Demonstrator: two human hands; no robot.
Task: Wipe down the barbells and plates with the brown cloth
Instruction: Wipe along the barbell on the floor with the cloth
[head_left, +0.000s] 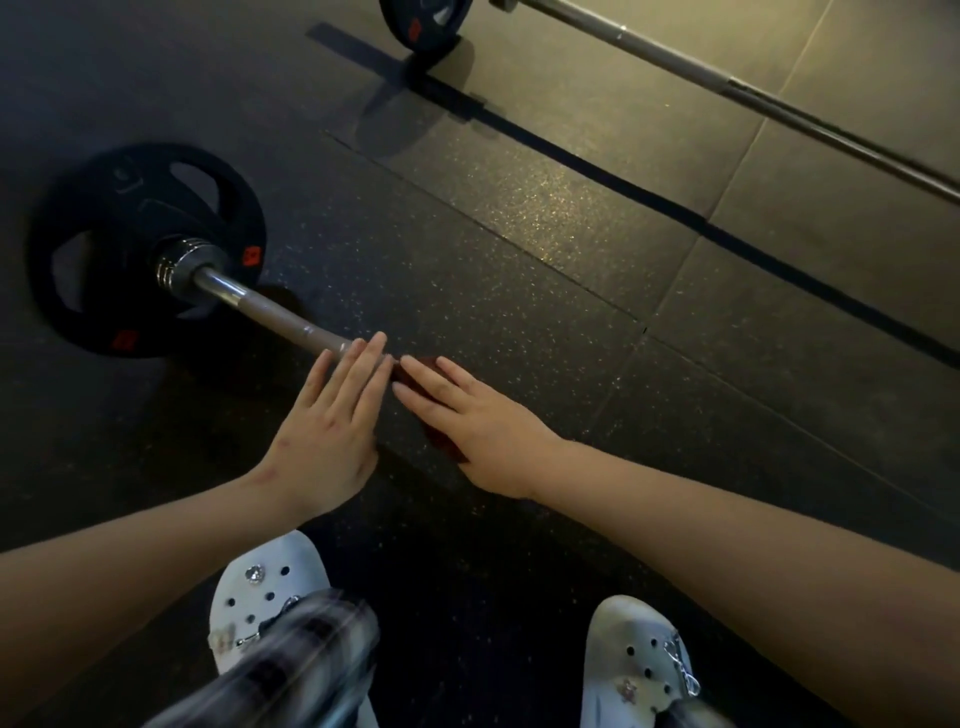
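Nearest you, your two white clogs (270, 597) stand on the dark speckled rubber floor (519, 249), with a blurred plaid trouser leg (291, 670) crossing the left one. Both your bare forearms reach forward from the lower corners.

Your left hand (327, 421) lies flat with fingers straight and close together, its fingertips over the shaft of the near barbell (270, 312); it grips nothing. Your right hand (467, 421) is also spread flat, palm down, pressing on the brown cloth (441, 441), which shows only as a dark reddish patch under the palm and between the fingers. The cloth lies where the shaft runs beneath your hands, though the shaft itself is hidden there. The two hands' fingertips nearly meet.

Further left, the shaft runs to a chrome collar and a black plate (140, 249) with red marks, standing on edge on the floor.

Toward the far edge of the floor, a second barbell (727, 83) lies diagonally, with another black plate (423, 23) partly cut off at the top.
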